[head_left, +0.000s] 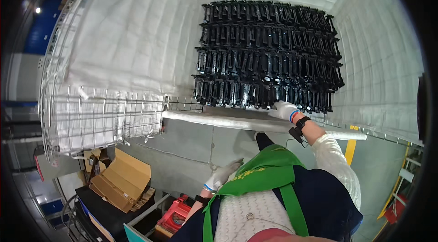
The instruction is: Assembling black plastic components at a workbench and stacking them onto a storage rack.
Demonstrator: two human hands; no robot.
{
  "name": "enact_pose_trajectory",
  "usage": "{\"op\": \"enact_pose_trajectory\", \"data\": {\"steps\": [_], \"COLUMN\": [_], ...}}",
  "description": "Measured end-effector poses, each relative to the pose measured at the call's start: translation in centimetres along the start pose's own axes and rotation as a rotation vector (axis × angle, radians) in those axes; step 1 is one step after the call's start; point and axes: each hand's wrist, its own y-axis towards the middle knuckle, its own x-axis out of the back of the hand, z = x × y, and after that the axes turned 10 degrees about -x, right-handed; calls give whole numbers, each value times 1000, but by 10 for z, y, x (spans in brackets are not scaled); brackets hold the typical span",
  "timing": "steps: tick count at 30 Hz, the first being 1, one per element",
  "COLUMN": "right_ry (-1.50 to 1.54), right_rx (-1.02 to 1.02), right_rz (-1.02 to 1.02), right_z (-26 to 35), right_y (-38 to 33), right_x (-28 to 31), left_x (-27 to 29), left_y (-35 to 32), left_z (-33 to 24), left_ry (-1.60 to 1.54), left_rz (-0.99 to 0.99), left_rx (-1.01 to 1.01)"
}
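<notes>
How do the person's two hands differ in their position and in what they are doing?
The right hand reaches up into the wire cage, at the black parts; the left hand hangs low, outside it. The right touches the front row; the left touches nothing, fingers loosely extended. Both wear white gloves.

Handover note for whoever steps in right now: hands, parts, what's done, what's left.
Right hand: gloved, reaching into the wire cage, on the front row of the black plastic parts; grip not clear.
Left hand: gloved, held low by the green apron, fingers open, holding nothing.
Parts: stacked in neat rows at the back right of the white-lined cage.
Done: several rows stacked.
Left: the left side of the cage holds no parts.
</notes>
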Motion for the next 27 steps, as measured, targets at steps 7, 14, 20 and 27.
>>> {"op": "enact_pose_trajectory", "data": {"steps": [7,14,20,27], "right_ry": [284,-14,-1049,-1065], "right_rx": [415,981,1165,941], "right_rz": [-663,-160,683,662], "right_z": [81,175,182,225], "right_y": [-51,-212,-240,-238], "right_x": [-47,-181,-327,-347], "left_x": [-94,-218,-306,-400], "left_y": [-73,-158,-222,-236], "left_z": [-49,81,153,189], "left_ry": [-413,13,124,19], "left_rz": [-15,-214,-503,-1112], "left_rx": [-396,-671,-737,-779]}}
